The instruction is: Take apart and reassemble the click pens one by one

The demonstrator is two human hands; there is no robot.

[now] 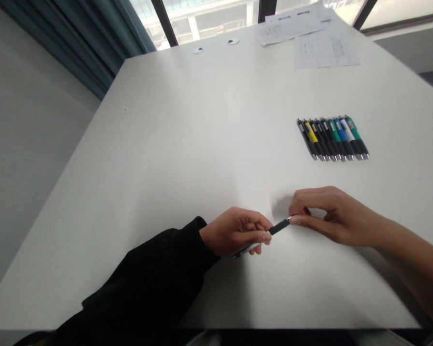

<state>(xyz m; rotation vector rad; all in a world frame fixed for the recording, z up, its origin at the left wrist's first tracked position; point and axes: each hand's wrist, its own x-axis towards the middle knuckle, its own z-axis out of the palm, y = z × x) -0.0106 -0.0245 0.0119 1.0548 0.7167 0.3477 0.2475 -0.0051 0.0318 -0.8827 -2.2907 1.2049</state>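
Observation:
Near the front of the white table, my left hand (240, 231) is closed around the barrel of a pen (279, 227). The pen has a black grip, a silver tip and a whitish barrel that my fingers partly cover. It tilts up to the right, and its rear end sticks out below my left palm. With thumb and forefinger, my right hand (324, 216) pinches the silver tip. Whether the tip is screwed on or loose, I cannot tell. Beyond my right hand lies a row of several pens (332, 139) with black, yellow, green, blue and white barrels.
Printed sheets of paper (326, 50) lie at the far right of the white table (187, 125). Two small white oval pieces (234, 42) with dark spots sit by the far edge. A blue-grey curtain (104, 43) and windows are behind the table.

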